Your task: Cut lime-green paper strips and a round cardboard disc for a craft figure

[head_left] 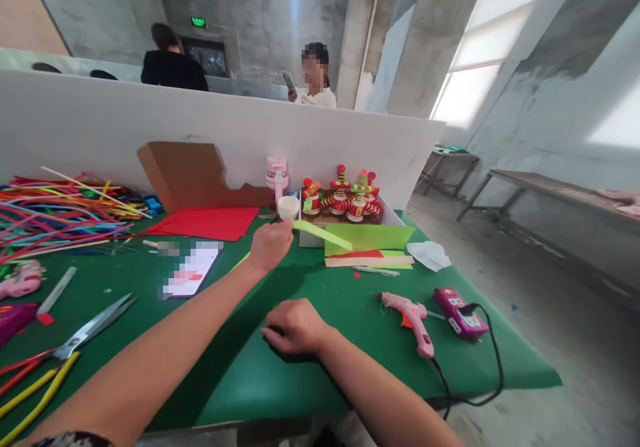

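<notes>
Colour record: plain deep-green table (345, 353).
Towards far edge: lime-green strip (324, 235); plain red sheets (215, 223); pink bottle (277, 173); white cup (289, 208); white box (310, 239) with red, white and green figures (357, 208); yellow-green sheet (383, 237) before it. Far edge, left: sticks (65, 207) in mixed red, blue, pink, yellow, orange. By right edge: pale-pink glue gun (413, 310), orange-red trigger (406, 320); magenta case (456, 313). Near edge, left: silver scissor blades (90, 331), red and yellow handles (51, 388); dark sleeve (75, 439), pale patterning.
</notes>
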A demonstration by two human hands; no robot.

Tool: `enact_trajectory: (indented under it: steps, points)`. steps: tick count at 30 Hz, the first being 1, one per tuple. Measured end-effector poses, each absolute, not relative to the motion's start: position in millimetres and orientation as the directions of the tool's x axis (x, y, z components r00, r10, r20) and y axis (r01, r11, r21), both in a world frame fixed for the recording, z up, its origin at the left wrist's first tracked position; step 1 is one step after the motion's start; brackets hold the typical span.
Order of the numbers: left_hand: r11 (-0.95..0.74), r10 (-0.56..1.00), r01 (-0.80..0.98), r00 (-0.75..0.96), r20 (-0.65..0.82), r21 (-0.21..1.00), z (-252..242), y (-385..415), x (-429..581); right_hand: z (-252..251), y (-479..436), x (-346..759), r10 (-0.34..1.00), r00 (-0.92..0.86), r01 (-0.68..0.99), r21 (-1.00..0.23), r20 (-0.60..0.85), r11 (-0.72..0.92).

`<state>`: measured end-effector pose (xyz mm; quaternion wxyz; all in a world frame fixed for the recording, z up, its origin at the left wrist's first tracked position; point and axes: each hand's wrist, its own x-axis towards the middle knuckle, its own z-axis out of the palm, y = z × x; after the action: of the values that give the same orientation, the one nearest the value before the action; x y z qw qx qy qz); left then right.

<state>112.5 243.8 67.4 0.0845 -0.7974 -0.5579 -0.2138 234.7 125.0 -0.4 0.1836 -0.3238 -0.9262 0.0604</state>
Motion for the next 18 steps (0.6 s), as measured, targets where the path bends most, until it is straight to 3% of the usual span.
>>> enact_trajectory:
  steps: [4, 10, 13, 18]
  points:
    - [-0.508, 0.830, 0.861, 0.491, 0.263, -0.003, 34.2, 240.6, 96.6, -1.7, 130.2, 231.8, 0.679, -0.672, 0.625, -0.264, 0.296, 0.734]
    - [-0.605, 0.781, 0.795, 0.603, 0.160, -0.041, 32.9, 258.2, 81.4, -4.1, 140.7, 241.9, 0.868, -0.338, 0.778, -0.411, 0.363, 0.475]
    - [-0.534, 0.819, 0.844, 0.530, 0.219, -0.049, 66.2, 289.7, 40.5, -7.2, 142.7, 243.8, 0.880, -0.321, 0.759, -0.460, 0.351, 0.461]
    - [-0.166, 0.899, 0.985, 0.174, 0.401, -0.053, 140.8, 356.7, -72.5, -8.8, 147.8, 240.7, 0.871, -0.340, 0.700, -0.523, 0.356, 0.487]
